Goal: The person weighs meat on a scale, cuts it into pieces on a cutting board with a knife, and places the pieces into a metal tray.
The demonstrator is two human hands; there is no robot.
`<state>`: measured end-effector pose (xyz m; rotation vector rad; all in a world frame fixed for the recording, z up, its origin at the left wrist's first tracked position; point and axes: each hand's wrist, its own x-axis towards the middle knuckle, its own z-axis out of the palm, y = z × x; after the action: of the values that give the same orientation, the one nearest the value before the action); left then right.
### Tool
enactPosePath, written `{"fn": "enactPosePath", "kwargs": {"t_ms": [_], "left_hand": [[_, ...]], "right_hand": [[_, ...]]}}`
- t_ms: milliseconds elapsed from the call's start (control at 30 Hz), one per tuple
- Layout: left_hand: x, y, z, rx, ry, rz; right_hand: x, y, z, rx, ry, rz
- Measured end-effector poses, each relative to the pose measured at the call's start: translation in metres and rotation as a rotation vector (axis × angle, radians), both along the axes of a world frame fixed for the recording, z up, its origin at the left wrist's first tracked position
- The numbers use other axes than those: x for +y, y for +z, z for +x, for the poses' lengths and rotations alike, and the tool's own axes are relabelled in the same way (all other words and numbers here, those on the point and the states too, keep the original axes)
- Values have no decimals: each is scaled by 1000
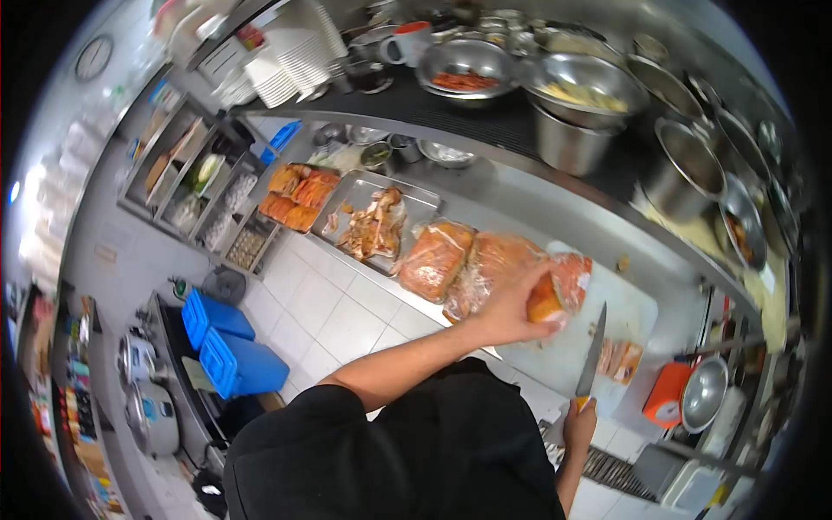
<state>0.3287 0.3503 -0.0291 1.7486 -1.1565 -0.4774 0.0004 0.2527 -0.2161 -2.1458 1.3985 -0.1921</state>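
Observation:
My left hand is closed around a browned piece of meat at the left side of the white cutting board. Reddish meat lies right behind it. My right hand grips the handle of a long kitchen knife, its blade pointing away from me over the board. Right of the blade are sliced pieces of meat. Plastic-wrapped meat packs sit left of my left hand.
Further left stand a metal tray with meat scraps and a tray of browned meat. A shelf with bowls and pots runs above the counter. An orange scale and a metal bowl are at the right.

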Motion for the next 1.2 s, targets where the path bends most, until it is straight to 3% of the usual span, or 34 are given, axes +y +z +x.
{"fn": "enactPosePath", "kwargs": {"t_ms": [267, 400, 600, 800, 1100, 1200], "left_hand": [[166, -40, 229, -40, 630, -98], [265, -63, 342, -71, 929, 91], [379, -99, 460, -86, 1274, 307], [421, -108, 537, -109, 1330, 365], [408, -80, 593, -61, 1447, 408], [400, -101, 607, -253, 1379, 356]], "right_hand": [[8, 11, 42, 153, -86, -69], [7, -24, 46, 169, -193, -127], [25, 6, 92, 296, -244, -161], [7, -19, 92, 363, -220, -125], [4, -37, 105, 325, -286, -75], [4, -39, 108, 290, -326, -68]]}}
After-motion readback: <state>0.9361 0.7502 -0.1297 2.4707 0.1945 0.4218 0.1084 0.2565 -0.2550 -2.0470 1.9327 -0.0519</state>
